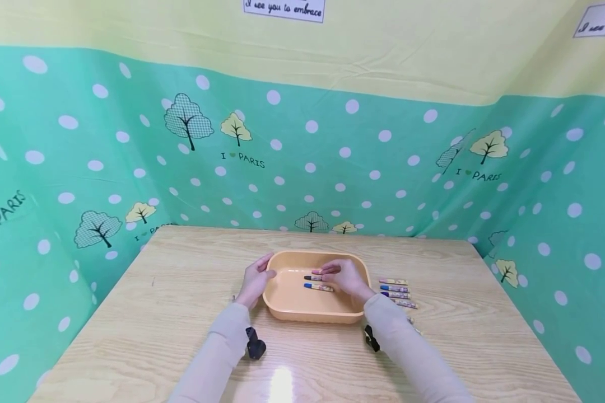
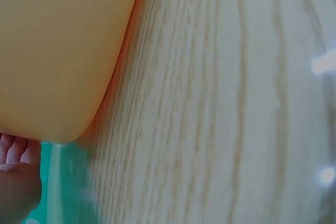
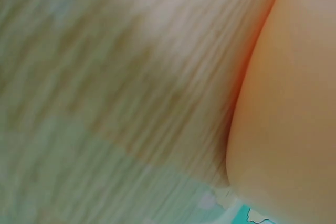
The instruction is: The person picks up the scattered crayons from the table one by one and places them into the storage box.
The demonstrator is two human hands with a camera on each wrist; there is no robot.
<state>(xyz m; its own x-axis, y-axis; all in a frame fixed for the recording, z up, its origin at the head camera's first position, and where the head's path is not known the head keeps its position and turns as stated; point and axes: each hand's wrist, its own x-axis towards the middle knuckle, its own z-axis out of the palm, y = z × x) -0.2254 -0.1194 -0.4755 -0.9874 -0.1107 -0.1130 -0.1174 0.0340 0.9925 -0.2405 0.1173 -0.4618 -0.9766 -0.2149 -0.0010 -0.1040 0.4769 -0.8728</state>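
A peach-coloured plastic basin (image 1: pixel 302 316) stands on the table in the head view. My left hand (image 1: pixel 254 280) grips its left rim, thumb over the edge and fingers outside; part of this hand (image 2: pixel 20 174) shows at the lower left of the left wrist view. Inside the basin my right hand (image 1: pixel 347 278) pinches a pink crayon (image 1: pixel 316 272), its tip poking out left of the fingers. Just below lies a black-tipped crayon (image 1: pixel 310 278), partly covered by the hand. A blue crayon (image 1: pixel 317 287) rests nearer the front of the basin floor. The right wrist view shows only the basin's outside wall (image 3: pixel 289 129).
Right of the basin, several crayons lie in a column, among them a pink one (image 1: pixel 393 281) and a blue one (image 1: pixel 395 289). Others are partly hidden by the right sleeve (image 1: pixel 408 341). A patterned green curtain (image 1: pixel 292 184) hangs behind the wooden table (image 1: pixel 191 280).
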